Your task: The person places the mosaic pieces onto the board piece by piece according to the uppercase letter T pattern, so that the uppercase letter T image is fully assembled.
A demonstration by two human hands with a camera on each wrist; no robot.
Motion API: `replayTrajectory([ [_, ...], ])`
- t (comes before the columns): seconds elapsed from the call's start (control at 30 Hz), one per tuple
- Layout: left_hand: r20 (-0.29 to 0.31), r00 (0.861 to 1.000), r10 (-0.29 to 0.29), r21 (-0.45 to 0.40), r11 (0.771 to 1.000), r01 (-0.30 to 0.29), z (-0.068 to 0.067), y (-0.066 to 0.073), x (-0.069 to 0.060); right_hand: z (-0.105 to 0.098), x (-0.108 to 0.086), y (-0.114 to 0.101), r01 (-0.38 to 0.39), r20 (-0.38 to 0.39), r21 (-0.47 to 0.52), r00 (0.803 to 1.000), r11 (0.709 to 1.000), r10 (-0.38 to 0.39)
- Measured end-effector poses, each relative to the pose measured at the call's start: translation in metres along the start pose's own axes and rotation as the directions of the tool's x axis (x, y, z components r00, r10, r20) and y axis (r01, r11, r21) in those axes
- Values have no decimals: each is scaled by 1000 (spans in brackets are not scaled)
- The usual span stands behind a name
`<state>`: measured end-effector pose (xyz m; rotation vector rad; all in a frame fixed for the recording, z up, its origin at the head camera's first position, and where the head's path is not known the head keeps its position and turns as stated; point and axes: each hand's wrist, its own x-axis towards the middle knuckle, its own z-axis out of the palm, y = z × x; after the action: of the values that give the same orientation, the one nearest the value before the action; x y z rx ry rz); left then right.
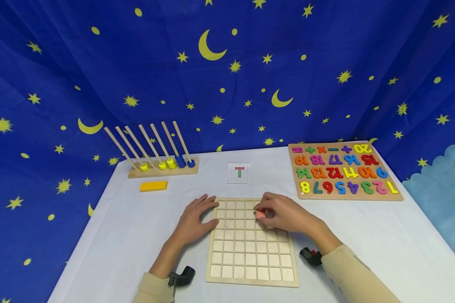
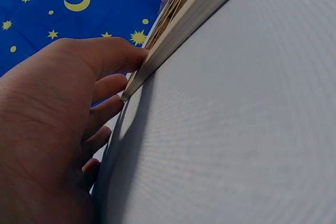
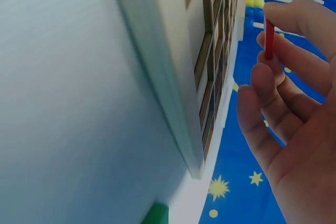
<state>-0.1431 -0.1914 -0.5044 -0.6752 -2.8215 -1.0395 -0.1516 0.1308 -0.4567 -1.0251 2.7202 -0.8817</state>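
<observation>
1. Beige sleeves (image 1: 358,273), a pair.
2. Wooden grid board (image 1: 252,283), flat on the table (image 1: 110,252).
3. Left hand (image 1: 194,221), fingers spread, touching the board's left edge.
4. Right hand (image 1: 286,213), pinching a red tile (image 1: 260,214) over the board's upper right part.
5. T-pattern card (image 1: 239,173), beyond the board.
6. Peg abacus (image 1: 163,171), far left.

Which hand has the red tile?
The right hand: it pinches the red tile over the grid board; the left hand touches the board's left edge.
</observation>
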Motion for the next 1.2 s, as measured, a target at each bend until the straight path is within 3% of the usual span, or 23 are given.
replayTrajectory([
  [0.13, 1, 1000, 11, -7, 1000, -11, 1, 2, 3, 0, 6, -3, -9, 24, 2, 1000, 1000, 9],
  [0.37, -18, 1000, -16, -9, 1000, 16, -1, 3, -4, 9, 21, -8, 12, 69, -6, 998, 1000, -12],
  [0.53, -11, 1000, 1, -2, 1000, -1, -1, 1, 0, 8, 30, -7, -13, 86, -24, 996, 1000, 15],
  [0.8, -33, 999, 11, 6, 1000, -11, 3, 1, -1, 9, 44, -12, 19, 108, -39, 994, 999, -14],
  [1.2, -20, 1000, -10, 7, 1000, 10, 1, 2, 0, 19, 59, -23, 16, 158, -139, 987, 990, 6],
])
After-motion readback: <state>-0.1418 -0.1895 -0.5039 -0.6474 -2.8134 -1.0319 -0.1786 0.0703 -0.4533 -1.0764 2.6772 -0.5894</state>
